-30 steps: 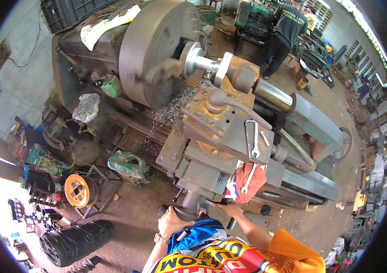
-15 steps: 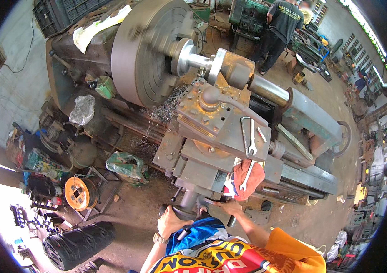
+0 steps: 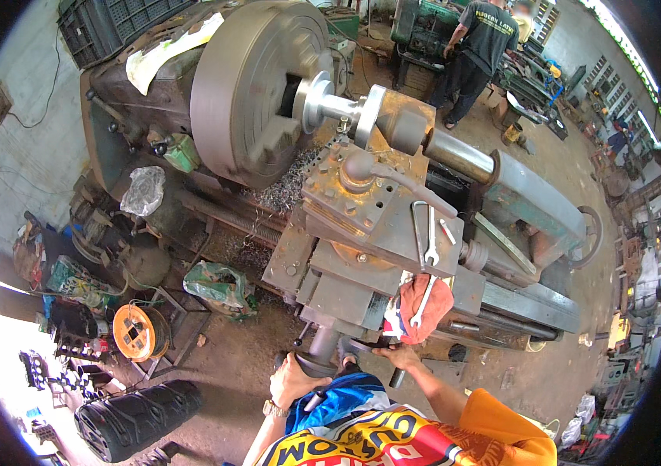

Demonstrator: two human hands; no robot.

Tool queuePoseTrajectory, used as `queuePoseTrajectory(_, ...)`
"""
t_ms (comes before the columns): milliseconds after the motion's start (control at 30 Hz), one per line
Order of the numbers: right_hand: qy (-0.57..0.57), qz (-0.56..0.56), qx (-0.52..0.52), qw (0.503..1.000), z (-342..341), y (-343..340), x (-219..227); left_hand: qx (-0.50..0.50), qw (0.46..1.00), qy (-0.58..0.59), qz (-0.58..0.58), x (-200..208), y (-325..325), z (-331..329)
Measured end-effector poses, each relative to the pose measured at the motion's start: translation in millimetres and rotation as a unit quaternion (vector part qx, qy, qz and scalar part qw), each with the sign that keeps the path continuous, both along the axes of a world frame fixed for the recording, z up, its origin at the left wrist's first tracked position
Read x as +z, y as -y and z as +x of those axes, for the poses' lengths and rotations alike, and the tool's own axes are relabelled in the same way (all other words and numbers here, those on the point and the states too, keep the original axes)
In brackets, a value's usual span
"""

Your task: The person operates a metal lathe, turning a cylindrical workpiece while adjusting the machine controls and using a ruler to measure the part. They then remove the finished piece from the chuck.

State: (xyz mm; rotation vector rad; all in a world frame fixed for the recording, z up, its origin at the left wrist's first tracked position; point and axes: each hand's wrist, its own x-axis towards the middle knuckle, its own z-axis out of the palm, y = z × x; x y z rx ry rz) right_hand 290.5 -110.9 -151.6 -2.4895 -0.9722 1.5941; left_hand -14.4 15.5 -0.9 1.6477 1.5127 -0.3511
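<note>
My left hand, with a watch on its wrist, is wrapped round the near left side of the handwheel at the front of a large lathe. On the wheel's right side, my right hand has its fingers closed at the rim; the fingertips are partly hidden. Above the hands sits the carriage with its tool post and clamping lever. A shiny turned metal workpiece runs between the big chuck and the tailstock. The chuck is blurred by spinning.
An open-end wrench lies on the carriage; another wrench rests on a red cloth. Metal chips heap below the chuck. A cable reel and a black ribbed cylinder stand left. Another person stands at the back.
The chuck has turned, so its jaws show in another position. My right hand has shifted slightly right, its fingers more curled. My left hand stays on the wheel. The other person's arm has moved.
</note>
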Motion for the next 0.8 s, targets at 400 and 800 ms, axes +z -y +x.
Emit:
queuePoseTrajectory(400,-0.016,0.019,-0.001,1.0,9,2,11,-0.011,0.999,0.007,0.041,-9,6,-3)
queuePoseTrajectory(800,-0.061,0.022,0.072,0.995,1,-19,42,-0.01,1.0,-0.003,0.025,-5,4,-3)
